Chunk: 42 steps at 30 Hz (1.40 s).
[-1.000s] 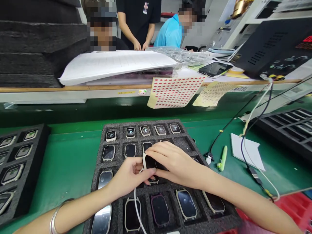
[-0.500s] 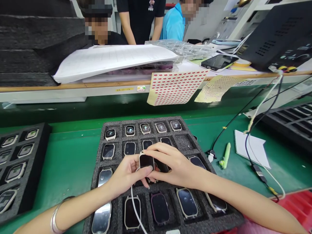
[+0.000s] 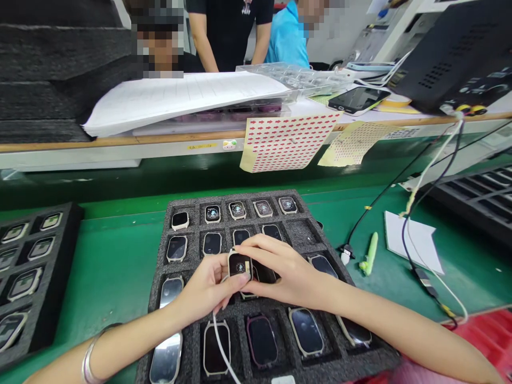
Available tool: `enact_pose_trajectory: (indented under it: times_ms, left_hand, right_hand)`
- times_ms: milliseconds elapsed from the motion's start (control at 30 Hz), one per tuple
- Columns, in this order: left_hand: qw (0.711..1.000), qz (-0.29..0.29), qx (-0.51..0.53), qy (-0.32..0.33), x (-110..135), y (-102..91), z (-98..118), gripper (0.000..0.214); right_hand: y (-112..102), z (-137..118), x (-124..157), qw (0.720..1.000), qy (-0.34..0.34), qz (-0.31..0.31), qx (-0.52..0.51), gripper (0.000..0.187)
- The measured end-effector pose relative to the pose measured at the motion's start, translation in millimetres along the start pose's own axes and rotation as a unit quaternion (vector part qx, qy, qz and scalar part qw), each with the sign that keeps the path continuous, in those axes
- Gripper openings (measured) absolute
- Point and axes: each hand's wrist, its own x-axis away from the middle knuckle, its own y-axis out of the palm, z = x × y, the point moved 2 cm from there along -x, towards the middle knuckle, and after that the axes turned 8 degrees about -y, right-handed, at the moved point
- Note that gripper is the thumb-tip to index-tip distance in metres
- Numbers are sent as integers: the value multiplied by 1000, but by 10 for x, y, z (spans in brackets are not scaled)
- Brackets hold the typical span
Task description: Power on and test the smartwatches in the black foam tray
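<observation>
A smartwatch case without a strap (image 3: 239, 265) is held above the foam tray, its screen lit with a small graphic. My left hand (image 3: 208, 282) is closed on it from the left, thumb over the lower screen. My right hand (image 3: 282, 266) grips the same watch from the right, fingers at its top edge and lower side. A white cable (image 3: 221, 344) runs down from beneath the watch; its upper end is hidden by my fingers. Below, the dark foam tray (image 3: 192, 314) holds several more watch cases in its pockets, some with lit faces along the far row.
Another foam tray of watches (image 3: 60, 256) lies left, and a dark tray (image 3: 476, 197) right. A green pen-like object (image 3: 371, 253), white paper (image 3: 412, 242) and black cables (image 3: 424, 282) lie on the green bench. People stand behind the shelf, which bears papers (image 3: 188, 98) and a phone (image 3: 358, 100).
The held watch's screen has gone from dark to lit. The far-left watch in the tray has gone dark. My left fingers below the watch have shifted slightly; both hands keep their places.
</observation>
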Motion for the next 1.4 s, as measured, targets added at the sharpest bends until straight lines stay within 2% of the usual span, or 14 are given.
enact_pose_trajectory:
  times_ms: [100, 267, 333, 433, 533, 633, 700, 767, 867, 967, 1067, 1167, 1300, 1400]
  left_hand:
    - [999, -30, 32, 2, 1, 8, 23, 26]
    - [975, -190, 115, -2, 27, 42, 63, 27]
    - [967, -212, 138, 0, 36, 42, 55, 27]
    - [970, -200, 138, 16, 41, 47, 36, 27]
    - [986, -139, 96, 15, 31, 57, 24, 29]
    - [998, -53, 40, 4, 13, 59, 29, 28]
    - [1000, -8, 9, 26, 3, 58, 47, 26]
    - [998, 17, -11, 54, -2, 58, 62, 23]
    - [998, 13, -21, 63, 1, 64, 47, 20]
    - [999, -39, -9, 35, 15, 83, -9, 29]
    - [996, -89, -3, -21, 21, 102, -68, 43]
    - [996, -86, -3, -22, 10, 110, -77, 32]
    - [996, -88, -9, -20, -3, 133, -70, 27]
    - [995, -94, -2, -18, 1, 150, -57, 27]
  right_hand:
    - [-47, 46, -7, 994, 19, -1, -111, 43]
    - [-48, 133, -4, 954, 49, 34, -293, 27]
    - [-22, 142, -4, 947, 46, 59, -313, 29]
    - [-14, 136, -23, 948, 27, 65, -310, 28]
    - [-57, 118, -40, 965, -8, 40, -260, 37]
    - [-78, 89, -23, 989, -37, 12, -145, 56]
    - [-53, 57, 5, 998, -44, -2, -54, 53]
    - [-9, 10, 31, 999, -37, -6, 29, 42]
    - [28, -75, 49, 995, -19, -13, 92, 34]
    - [-70, -112, 60, 998, 2, -20, 54, 39]
    - [-348, 13, 151, 998, 46, 8, 28, 46]
    - [-677, 298, 387, 988, 107, 14, 114, 40]
    - [-927, 586, 736, 970, 163, -48, 176, 39]
    - [-943, 533, 756, 953, 157, -118, 231, 37]
